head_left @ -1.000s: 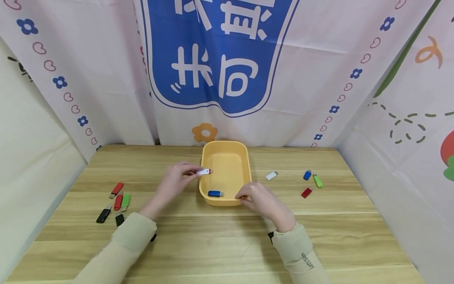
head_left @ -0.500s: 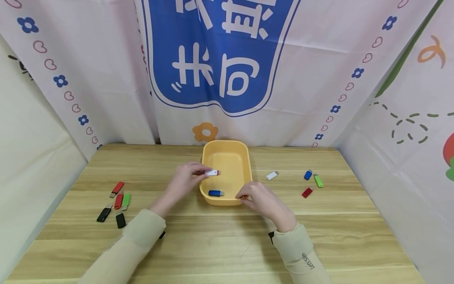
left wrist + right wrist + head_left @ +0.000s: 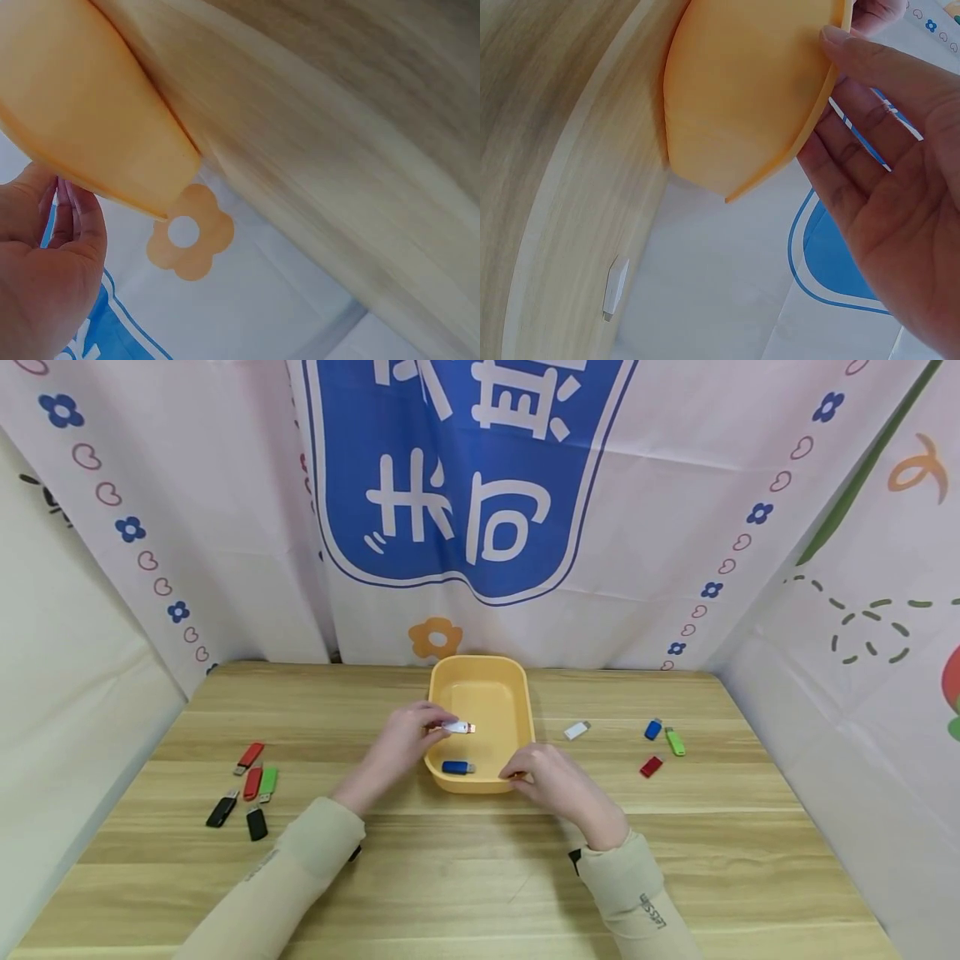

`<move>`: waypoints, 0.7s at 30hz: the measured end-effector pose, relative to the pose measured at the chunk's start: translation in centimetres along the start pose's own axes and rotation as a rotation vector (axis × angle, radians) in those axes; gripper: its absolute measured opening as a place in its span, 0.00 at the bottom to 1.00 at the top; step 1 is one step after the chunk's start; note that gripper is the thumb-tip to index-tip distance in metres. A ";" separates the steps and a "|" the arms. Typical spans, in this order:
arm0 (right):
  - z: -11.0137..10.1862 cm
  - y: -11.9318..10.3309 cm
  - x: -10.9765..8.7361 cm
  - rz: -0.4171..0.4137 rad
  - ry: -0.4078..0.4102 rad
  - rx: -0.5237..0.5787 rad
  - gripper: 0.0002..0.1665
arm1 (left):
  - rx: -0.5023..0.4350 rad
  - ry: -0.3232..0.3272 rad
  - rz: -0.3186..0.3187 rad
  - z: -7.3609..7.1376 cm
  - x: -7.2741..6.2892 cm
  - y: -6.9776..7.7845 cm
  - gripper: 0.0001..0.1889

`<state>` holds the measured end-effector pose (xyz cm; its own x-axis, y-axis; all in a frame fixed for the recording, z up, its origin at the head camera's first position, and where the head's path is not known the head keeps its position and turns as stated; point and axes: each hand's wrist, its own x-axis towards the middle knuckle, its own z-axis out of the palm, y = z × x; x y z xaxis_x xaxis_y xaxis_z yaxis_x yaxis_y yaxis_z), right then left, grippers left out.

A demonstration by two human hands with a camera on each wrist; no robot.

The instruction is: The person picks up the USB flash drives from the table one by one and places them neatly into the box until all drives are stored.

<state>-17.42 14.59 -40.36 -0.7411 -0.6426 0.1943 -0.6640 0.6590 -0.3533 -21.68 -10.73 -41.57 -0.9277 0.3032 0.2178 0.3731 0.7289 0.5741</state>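
Note:
A yellow plastic box [image 3: 487,703] stands at the back middle of the table. My left hand [image 3: 405,737] pinches a white USB flash drive [image 3: 457,727] over the box's left part, its plug end pointing right. Below it, a blue USB flash drive [image 3: 456,767] lies inside the box near the front wall. My right hand [image 3: 553,781] grips the rim at the box's front right corner. In the right wrist view, the thumb [image 3: 840,37] is on the outer side of the rim and the other fingers are behind it. The left wrist view does not show the held drive.
To the right lie a white drive [image 3: 577,730], a blue one [image 3: 653,729], a green one [image 3: 675,742] and a red one [image 3: 651,767]. On the left are two red drives [image 3: 252,783], a green one [image 3: 267,784] and two black ones [image 3: 222,808]. A fabric backdrop [image 3: 615,560] hangs behind the table.
My left hand has moved right with the white USB flash drive, from the box's left rim to over its inside. My right hand stays on the rim.

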 end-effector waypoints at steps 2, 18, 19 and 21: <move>0.0 0.0 0.0 0.003 -0.002 0.001 0.07 | 0.032 -0.011 0.011 0.1 0.1 0.2 0.10; 0.2 0.2 -0.1 -0.017 0.016 -0.022 0.08 | 0.365 -0.062 0.164 0.8 0.7 1.1 0.08; 0.2 0.2 0.0 -0.020 0.018 -0.026 0.08 | 0.387 -0.064 0.181 0.8 0.8 1.1 0.07; 0.1 0.1 0.0 -0.022 0.018 -0.029 0.07 | 0.415 -0.074 0.199 0.9 0.9 1.2 0.07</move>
<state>-17.47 14.65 -40.55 -0.7280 -0.6499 0.2185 -0.6825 0.6562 -0.3220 -22.05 -9.05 -41.45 -0.8393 0.4941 0.2266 0.5324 0.8315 0.1586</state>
